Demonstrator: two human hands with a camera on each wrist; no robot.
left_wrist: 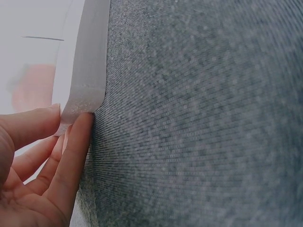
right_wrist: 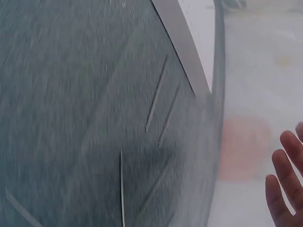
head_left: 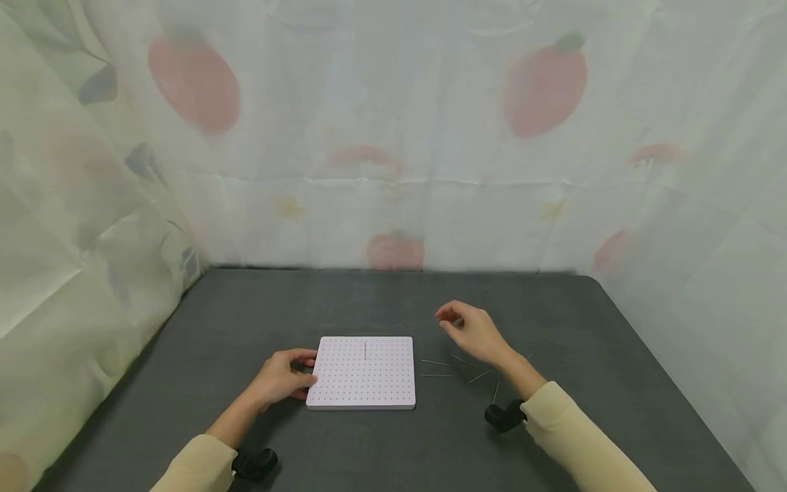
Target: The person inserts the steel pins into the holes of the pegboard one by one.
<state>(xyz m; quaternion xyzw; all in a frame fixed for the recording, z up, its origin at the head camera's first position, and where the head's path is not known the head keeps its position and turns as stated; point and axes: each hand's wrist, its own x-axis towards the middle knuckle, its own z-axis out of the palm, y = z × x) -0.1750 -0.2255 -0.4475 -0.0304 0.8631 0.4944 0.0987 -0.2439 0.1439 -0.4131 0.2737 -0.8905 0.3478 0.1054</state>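
A white pegboard [head_left: 369,383] with rows of small holes lies on the dark table. One thin metal pin [head_left: 365,350] stands upright near its far edge. My left hand [head_left: 279,376] grips the board's left side; in the left wrist view the thumb [left_wrist: 35,125] lies at the top edge and fingers press the side wall. To the right of the board, my right hand [head_left: 475,333] is raised above the table, its fingers loosely bent. Nothing shows in its grasp, though its thumb is out of the right wrist view.
Several loose pins lie right of the board, among them one pin [head_left: 436,375] close to its edge and another pin [head_left: 495,392] near the right wrist. A dark cloth-like surface covers the table [head_left: 289,307]. Patterned white curtains [head_left: 393,137] hang behind and at both sides.
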